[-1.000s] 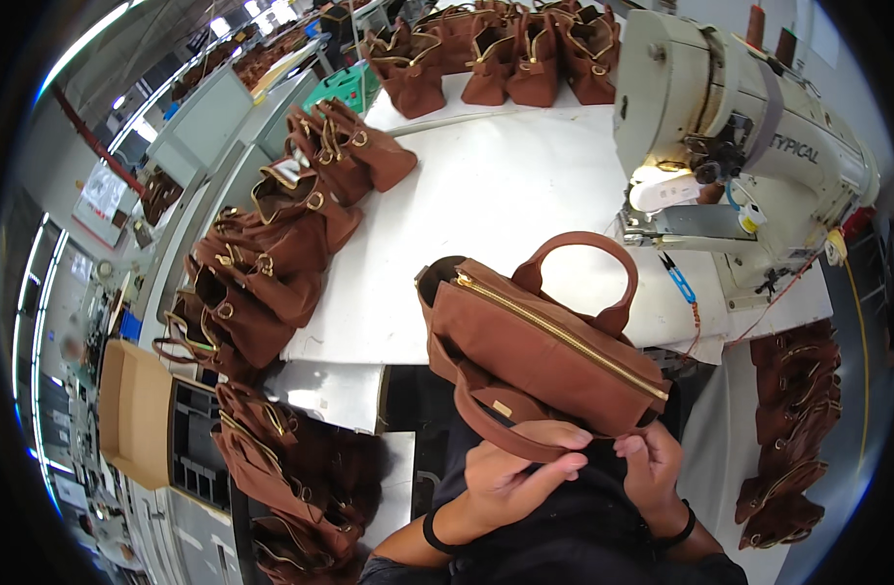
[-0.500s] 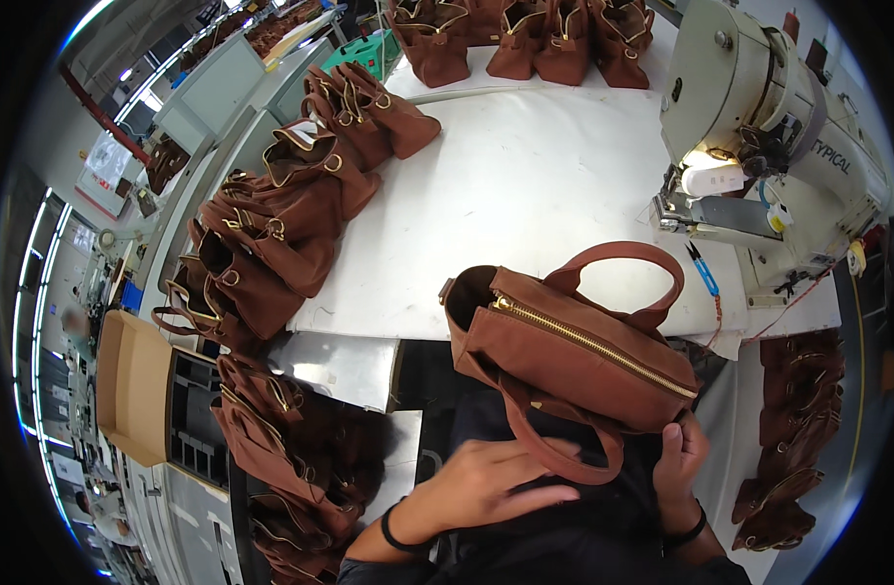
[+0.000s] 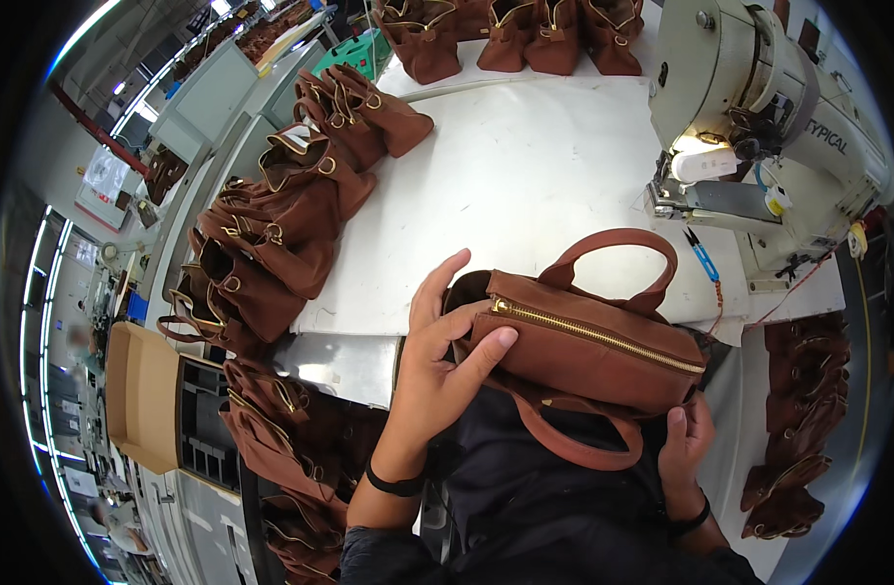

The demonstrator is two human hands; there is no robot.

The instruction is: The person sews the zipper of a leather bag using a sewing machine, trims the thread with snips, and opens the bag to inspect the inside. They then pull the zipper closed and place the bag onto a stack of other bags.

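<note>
A brown leather handbag (image 3: 593,356) with two looped handles lies tilted at the near edge of the white table, above my lap. Its gold zip (image 3: 603,336) is closed along the top, while the left end gapes like a pocket. My left hand (image 3: 437,356) grips that left end. Its thumb presses on the near side beside the zip's end, and another finger stretches up behind the bag. At the lower right corner my right hand (image 3: 688,439) holds the bag, thumb up; some of its fingers are hidden beneath.
Several brown handbags (image 3: 272,234) line the table's left side, and more (image 3: 525,39) stand at the back. A sewing machine (image 3: 749,127) occupies the right, with blue thread snips (image 3: 702,255) beside it. Hanging bags (image 3: 803,390) are at the right; an open cardboard box (image 3: 143,400) is at the left.
My left hand has moved up from the near handle to the bag's left end and taken hold there. The near handle has swung slightly right. My right hand stays at the right corner.
</note>
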